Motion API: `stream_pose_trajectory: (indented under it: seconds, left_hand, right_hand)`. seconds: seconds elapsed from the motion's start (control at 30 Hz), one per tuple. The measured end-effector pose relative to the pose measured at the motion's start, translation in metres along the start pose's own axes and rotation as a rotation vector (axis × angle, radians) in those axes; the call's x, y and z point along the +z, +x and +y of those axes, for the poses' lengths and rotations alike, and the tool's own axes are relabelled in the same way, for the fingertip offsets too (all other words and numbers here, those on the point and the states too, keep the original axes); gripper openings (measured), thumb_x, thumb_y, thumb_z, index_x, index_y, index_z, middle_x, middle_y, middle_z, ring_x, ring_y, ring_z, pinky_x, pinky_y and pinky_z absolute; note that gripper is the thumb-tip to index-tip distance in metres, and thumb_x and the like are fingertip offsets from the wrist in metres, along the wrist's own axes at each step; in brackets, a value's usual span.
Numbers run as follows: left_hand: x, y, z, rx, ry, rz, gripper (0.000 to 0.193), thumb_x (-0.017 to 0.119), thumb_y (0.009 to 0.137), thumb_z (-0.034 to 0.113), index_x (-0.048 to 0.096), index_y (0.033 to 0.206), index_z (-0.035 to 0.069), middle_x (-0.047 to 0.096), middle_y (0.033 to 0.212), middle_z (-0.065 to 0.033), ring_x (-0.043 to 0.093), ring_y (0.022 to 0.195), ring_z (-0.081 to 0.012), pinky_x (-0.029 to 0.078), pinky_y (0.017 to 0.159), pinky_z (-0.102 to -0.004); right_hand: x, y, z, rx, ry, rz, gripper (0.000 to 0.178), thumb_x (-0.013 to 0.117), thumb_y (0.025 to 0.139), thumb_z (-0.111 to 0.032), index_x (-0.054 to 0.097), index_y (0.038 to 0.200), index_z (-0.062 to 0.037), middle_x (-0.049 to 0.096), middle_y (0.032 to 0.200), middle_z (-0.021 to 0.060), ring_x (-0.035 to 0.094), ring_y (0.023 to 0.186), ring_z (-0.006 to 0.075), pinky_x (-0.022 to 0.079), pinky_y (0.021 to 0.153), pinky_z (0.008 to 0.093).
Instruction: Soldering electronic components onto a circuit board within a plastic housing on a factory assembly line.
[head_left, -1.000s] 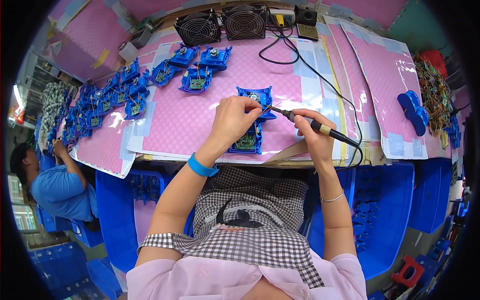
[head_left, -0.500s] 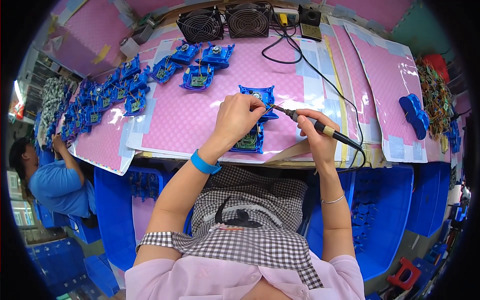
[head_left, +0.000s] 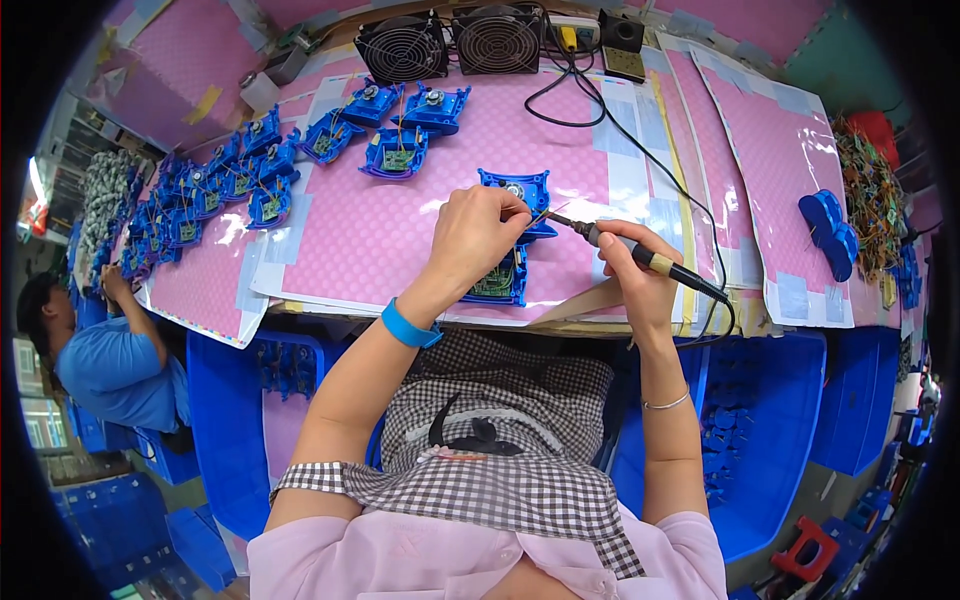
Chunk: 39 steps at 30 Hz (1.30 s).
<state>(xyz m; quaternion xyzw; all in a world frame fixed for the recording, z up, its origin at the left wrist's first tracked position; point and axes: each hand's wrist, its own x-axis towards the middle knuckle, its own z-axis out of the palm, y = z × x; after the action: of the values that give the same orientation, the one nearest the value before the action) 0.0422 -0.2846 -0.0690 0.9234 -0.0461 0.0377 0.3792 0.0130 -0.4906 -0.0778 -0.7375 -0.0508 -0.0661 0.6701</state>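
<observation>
Stretching across the view, a long counter (head_left: 350,235) is covered with glossy pink sheeting. Below its front edge, two deep blue plastic bins (head_left: 225,440) (head_left: 790,470) are placed, one on each side of the lap. Toward the counter's left end, a crowd of blue plastic housings (head_left: 268,208) is laid out, with a few more set near the back edge; green boards are seen in several of them. Against the back edge, two square black fans (head_left: 402,52) (head_left: 497,42) are stood side by side.

Near the middle of the front edge, a blue plastic two-part unit (head_left: 537,188) is laid, its lower part closest to the edge and partly hidden by the left hand (head_left: 472,230). A pen-shaped dark soldering iron (head_left: 690,281) is gripped by the wrapped fingers of the right hand (head_left: 640,270), and its tip is held beside the left fingertips. The left fingers are pinched together, apparently on a thin wire (head_left: 538,216); the contact itself is too small to be made out.

In the upper part a round silver speaker (head_left: 514,190) is seated, and in the lower a green circuit board (head_left: 492,288). Fitting of both parts thus seems done; the wire joint is judged to be unfinished. Whether the housings on the left are completed cannot be told, though thin wires are seen on some.
</observation>
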Motion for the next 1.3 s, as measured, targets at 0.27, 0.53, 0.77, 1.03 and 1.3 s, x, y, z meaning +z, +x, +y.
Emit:
stream_pose_trajectory:
  seconds: [0.27, 0.53, 0.77, 1.03, 1.3]
  left_hand:
    - [0.000, 0.000, 0.001, 0.009, 0.010, 0.006, 0.018, 0.067, 0.076, 0.019, 0.074, 0.085, 0.005, 0.070, 0.076, -0.0118, 0.067, 0.067, -0.0224, 0.051, 0.063, -0.0326]
    - [0.000, 0.000, 0.000, -0.001, 0.022, -0.002, 0.018, 0.067, 0.076, 0.019, 0.074, 0.084, 0.005, 0.070, 0.076, -0.0116, 0.067, 0.067, -0.0225, 0.051, 0.063, -0.0330]
    - [0.001, 0.000, -0.001, 0.012, 0.006, 0.007, 0.018, 0.067, 0.075, 0.019, 0.073, 0.084, 0.005, 0.070, 0.077, -0.0118, 0.068, 0.070, -0.0234, 0.052, 0.066, -0.0330]
    - [0.003, 0.000, -0.001, 0.043, -0.011, 0.046, 0.014, 0.063, 0.074, 0.015, 0.072, 0.078, 0.006, 0.068, 0.072, -0.0136, 0.066, 0.067, -0.0307, 0.053, 0.067, -0.0394]
    - [0.001, 0.002, 0.000, -0.007, 0.035, -0.006, 0.018, 0.067, 0.074, 0.019, 0.073, 0.083, 0.004, 0.071, 0.078, -0.0121, 0.069, 0.074, -0.0234, 0.053, 0.070, -0.0334]
  right_hand:
    - [0.003, 0.002, 0.004, -0.030, -0.009, -0.005, 0.018, 0.066, 0.084, -0.009, 0.069, 0.098, 0.0016, 0.063, 0.069, 0.0041, 0.054, 0.058, 0.0070, 0.041, 0.053, 0.0194]
    - [0.001, -0.002, -0.001, 0.020, -0.015, 0.021, 0.018, 0.067, 0.085, -0.010, 0.069, 0.098, 0.0010, 0.064, 0.070, 0.0046, 0.055, 0.058, 0.0073, 0.042, 0.053, 0.0192]
    - [-0.002, -0.003, -0.002, 0.028, 0.020, 0.076, 0.019, 0.066, 0.085, -0.011, 0.068, 0.099, 0.0017, 0.064, 0.072, 0.0054, 0.056, 0.060, 0.0078, 0.043, 0.055, 0.0191]
    - [-0.008, -0.003, 0.001, -0.002, 0.054, 0.105, 0.019, 0.065, 0.085, -0.008, 0.067, 0.100, 0.0043, 0.064, 0.075, 0.0067, 0.057, 0.062, 0.0094, 0.043, 0.057, 0.0205]
    - [-0.012, -0.005, -0.001, -0.025, 0.079, 0.172, 0.020, 0.066, 0.085, -0.011, 0.068, 0.100, 0.0016, 0.064, 0.070, 0.0053, 0.056, 0.059, 0.0073, 0.042, 0.053, 0.0189]
